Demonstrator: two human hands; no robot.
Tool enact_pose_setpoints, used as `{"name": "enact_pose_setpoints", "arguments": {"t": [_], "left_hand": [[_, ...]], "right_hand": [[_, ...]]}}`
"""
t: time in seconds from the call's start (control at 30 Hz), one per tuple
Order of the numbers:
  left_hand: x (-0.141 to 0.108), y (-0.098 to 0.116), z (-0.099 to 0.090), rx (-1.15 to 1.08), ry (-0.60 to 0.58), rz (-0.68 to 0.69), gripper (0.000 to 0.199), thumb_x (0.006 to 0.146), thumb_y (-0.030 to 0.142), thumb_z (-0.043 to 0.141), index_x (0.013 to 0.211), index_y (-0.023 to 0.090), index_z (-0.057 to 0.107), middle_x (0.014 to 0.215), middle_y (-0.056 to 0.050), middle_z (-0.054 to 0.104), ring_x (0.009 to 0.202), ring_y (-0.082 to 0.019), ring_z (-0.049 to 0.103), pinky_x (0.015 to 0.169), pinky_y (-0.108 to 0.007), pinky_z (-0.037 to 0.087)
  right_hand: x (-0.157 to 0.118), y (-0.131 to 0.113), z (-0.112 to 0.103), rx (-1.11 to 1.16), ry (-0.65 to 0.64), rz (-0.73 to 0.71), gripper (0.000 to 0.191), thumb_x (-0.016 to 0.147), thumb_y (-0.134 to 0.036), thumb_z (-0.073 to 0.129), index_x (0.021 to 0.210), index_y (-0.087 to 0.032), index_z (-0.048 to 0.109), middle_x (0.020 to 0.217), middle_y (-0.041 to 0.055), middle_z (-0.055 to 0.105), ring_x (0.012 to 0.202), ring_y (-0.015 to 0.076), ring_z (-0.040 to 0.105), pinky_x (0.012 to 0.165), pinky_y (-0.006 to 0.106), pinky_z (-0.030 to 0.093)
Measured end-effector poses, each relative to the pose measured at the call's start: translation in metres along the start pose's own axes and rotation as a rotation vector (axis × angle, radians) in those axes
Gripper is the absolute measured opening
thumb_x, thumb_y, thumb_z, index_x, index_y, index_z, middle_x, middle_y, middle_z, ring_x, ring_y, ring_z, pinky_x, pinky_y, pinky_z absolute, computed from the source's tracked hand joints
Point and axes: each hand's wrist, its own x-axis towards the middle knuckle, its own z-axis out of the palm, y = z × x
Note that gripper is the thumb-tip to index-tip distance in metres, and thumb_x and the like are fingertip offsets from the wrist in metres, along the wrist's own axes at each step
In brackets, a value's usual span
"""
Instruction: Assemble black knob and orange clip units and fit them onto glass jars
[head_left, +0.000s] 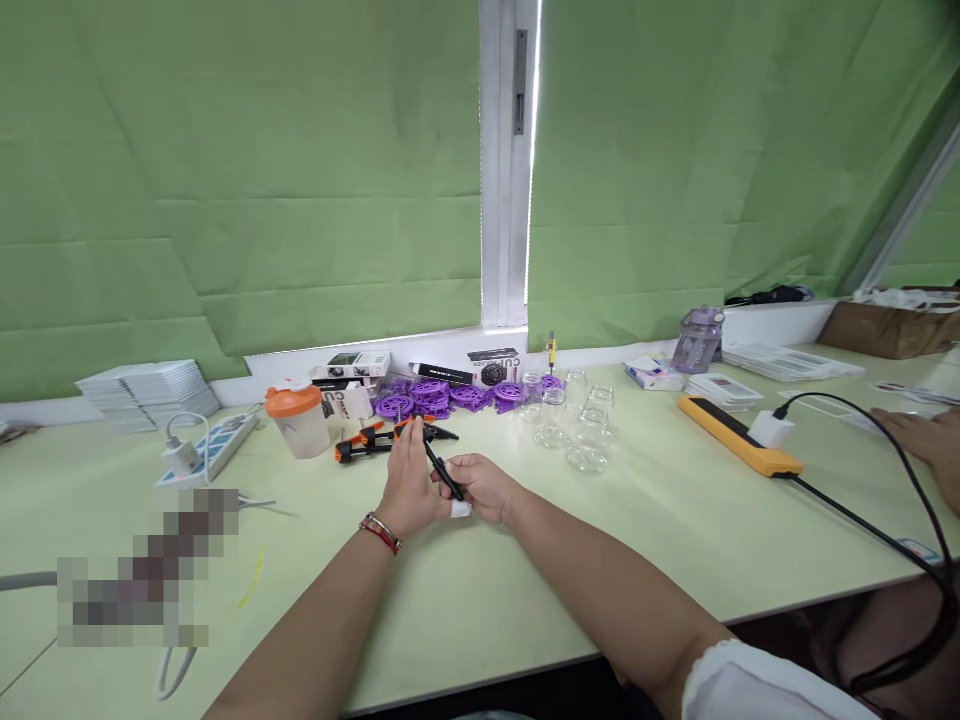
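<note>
Both my hands are together above the middle of the table, around a black bar-shaped tool with orange bits (442,472), which resembles a small bar clamp. My left hand (409,485) is against its far end, fingers extended forward and partly covering it. The fingers of my right hand (484,487) pinch its near end. A white wrap (460,508) shows at a fingertip between the hands. Just beyond my left hand lie more black and orange clamp-like tools (364,445). Behind them is a heap of purple plastic spoked pieces (431,400).
Several clear cups (592,425) stand right of the purple heap. An orange-lidded shaker (296,425) and a white power strip (217,445) are at left. At right lie a yellow power strip (739,440) with a black cable, a purple bottle (697,340) and another person's hand (919,437).
</note>
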Motion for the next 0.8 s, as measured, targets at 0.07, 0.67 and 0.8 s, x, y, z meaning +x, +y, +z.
{"name": "enact_pose_setpoints", "arguments": {"t": [0.07,0.67,0.8], "left_hand": [[0.0,-0.001,0.001,0.014,-0.009,-0.011,0.126,0.04,0.029,0.079,0.145,0.009,0.012,0.147,-0.025,0.017,0.135,-0.044,0.014,0.108,-0.055,0.015],[0.002,0.016,-0.007,0.164,0.057,0.014,0.106,0.045,0.04,0.075,0.136,0.012,0.029,0.128,-0.017,0.045,0.117,-0.037,0.045,0.099,-0.052,0.033],[0.002,0.016,-0.008,0.116,0.068,0.019,0.096,0.045,0.039,0.075,0.128,0.014,0.034,0.118,-0.014,0.048,0.109,-0.034,0.049,0.093,-0.049,0.039]], "right_hand": [[0.001,0.001,0.001,0.007,0.034,-0.001,0.027,0.075,-0.036,0.065,0.079,-0.009,0.066,0.053,-0.0003,0.056,0.047,0.009,0.047,0.05,0.024,0.034],[-0.002,-0.005,0.004,0.177,-0.002,0.049,0.019,0.078,-0.025,0.062,0.077,-0.006,0.066,0.049,0.0003,0.054,0.045,0.009,0.045,0.052,0.024,0.034],[-0.002,-0.005,0.004,0.21,-0.02,0.066,0.019,0.081,-0.023,0.059,0.077,-0.006,0.066,0.048,0.0002,0.054,0.043,0.0086,0.044,0.051,0.024,0.033]]}}
